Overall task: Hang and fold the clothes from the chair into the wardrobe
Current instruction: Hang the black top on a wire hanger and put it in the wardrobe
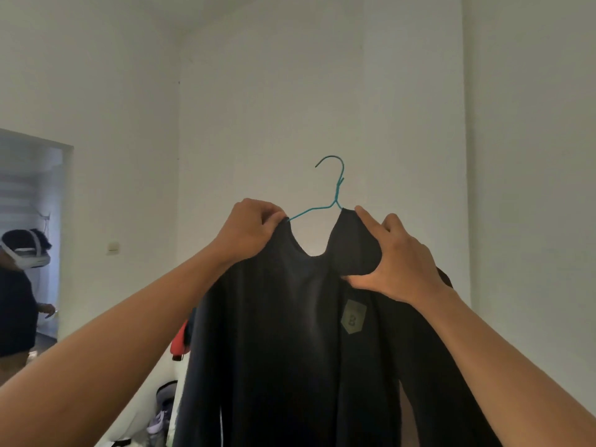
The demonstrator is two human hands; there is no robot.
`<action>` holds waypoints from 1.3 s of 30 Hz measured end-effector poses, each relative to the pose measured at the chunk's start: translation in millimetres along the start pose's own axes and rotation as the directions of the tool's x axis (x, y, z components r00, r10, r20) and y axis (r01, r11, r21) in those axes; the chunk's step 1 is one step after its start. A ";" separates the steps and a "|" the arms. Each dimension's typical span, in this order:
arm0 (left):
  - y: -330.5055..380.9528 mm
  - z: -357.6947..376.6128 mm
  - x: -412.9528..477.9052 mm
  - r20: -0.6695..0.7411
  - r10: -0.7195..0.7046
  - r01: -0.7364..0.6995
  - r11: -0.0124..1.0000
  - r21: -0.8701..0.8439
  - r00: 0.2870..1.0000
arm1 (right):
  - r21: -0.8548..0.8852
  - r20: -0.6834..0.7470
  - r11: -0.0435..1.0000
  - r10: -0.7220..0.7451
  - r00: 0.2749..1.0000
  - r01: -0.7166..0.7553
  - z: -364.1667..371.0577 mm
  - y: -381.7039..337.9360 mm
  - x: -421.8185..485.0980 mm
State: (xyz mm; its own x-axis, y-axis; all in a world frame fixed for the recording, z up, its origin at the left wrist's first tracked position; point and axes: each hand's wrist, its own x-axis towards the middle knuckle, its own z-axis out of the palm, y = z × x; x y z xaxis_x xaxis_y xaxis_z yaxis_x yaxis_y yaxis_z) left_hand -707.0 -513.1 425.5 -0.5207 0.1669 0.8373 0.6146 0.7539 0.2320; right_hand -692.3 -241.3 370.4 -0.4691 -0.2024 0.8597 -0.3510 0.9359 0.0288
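A black shirt with a small grey chest patch hangs in front of me on a blue wire hanger, whose hook points up and left. My left hand pinches the shirt's left shoulder at the collar, over the hanger's arm. My right hand grips the right shoulder fabric between thumb and fingers, just beside the hanger's neck. Both arms are raised at chest height. The hanger's right arm is hidden inside the shirt. Neither the chair nor the wardrobe is visible.
White walls fill the view ahead. A doorway opens at the left, where another person wearing a headset stands. Something red and several shoes lie low behind the shirt. A light switch sits on the wall.
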 end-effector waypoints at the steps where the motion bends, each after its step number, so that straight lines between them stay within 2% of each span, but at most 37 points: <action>1: 3.9 3.5 0.1 -0.052 -0.001 0.000 1.000 -0.021 0.999 | 0.014 0.002 1.000 0.010 1.000 -0.010 1.0 -3.6 1.2; 3: 4.9 4.3 -1.7 -0.087 0.018 -0.024 0.997 -0.072 0.996 | 0.062 -0.017 0.997 0.042 0.999 -0.041 0.4 -4.8 4.7; 5: 0.1 -2.5 -7.9 0.024 0.095 -0.093 0.993 -0.074 0.995 | 0.128 -0.039 0.988 0.093 0.995 -0.088 -1.0 1.0 8.0; 7: -6.1 -10.9 -14.4 0.175 0.171 -0.201 0.964 0.172 0.970 | 0.169 -0.044 0.980 0.110 0.993 -0.102 -0.5 7.6 9.6; 9: -9.8 -17.0 -19.9 0.248 0.194 -0.279 0.883 0.377 0.949 | 0.177 -0.046 0.982 0.081 0.996 -0.072 2.2 9.6 10.8; 13: -19.6 -28.7 -21.7 0.181 0.172 -0.231 0.890 0.392 0.968 | 0.071 -0.038 0.997 -0.019 0.999 0.022 5.7 11.7 13.1; 17: -37.4 -50.5 -23.5 0.049 0.079 -0.090 0.949 0.302 0.996 | 0.052 -0.005 0.999 -0.008 1.000 0.009 8.5 38.7 1.6; 22: -41.8 -50.4 -29.2 0.072 0.020 -0.040 0.959 0.281 0.997 | 0.033 0.019 0.999 -0.027 0.999 0.026 12.0 41.1 -4.0; 26: -35.5 -37.9 -27.4 0.097 0.022 -0.051 0.950 0.308 0.995 | -0.058 -0.014 0.991 -0.122 0.992 0.121 12.3 14.7 6.6; 28: -33.4 -31.4 -29.2 0.120 0.018 -0.057 0.943 0.327 0.993 | -0.018 0.035 0.990 -0.141 0.989 0.142 17.5 1.7 8.8; 30: -32.9 -27.4 -32.7 0.137 0.021 -0.067 0.936 0.345 0.990 | 0.061 0.077 0.992 -0.116 0.990 0.111 24.1 -3.7 7.2; 35: -37.8 -28.3 -49.6 0.189 0.099 -0.183 0.843 0.506 0.977 | 0.095 0.020 0.992 -0.085 0.996 0.083 18.9 4.3 1.7; 37: -42.9 -22.9 -61.0 0.181 0.100 -0.185 0.812 0.553 0.978 | 0.097 0.011 0.994 -0.051 0.999 0.050 11.9 11.0 -3.0; 39: -44.1 -12.0 -71.7 0.160 0.084 -0.159 0.823 0.545 0.984 | 0.088 0.022 0.996 -0.031 0.999 0.029 6.8 12.2 -11.7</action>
State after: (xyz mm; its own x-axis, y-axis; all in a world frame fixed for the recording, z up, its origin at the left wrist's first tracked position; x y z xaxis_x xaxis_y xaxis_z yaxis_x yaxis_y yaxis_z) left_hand -689.7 -566.0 361.2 -0.5549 0.3293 0.7640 0.2662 0.9403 -0.2120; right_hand -696.6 -229.5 357.2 -0.4759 -0.2374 0.8468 -0.4339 0.9009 0.0086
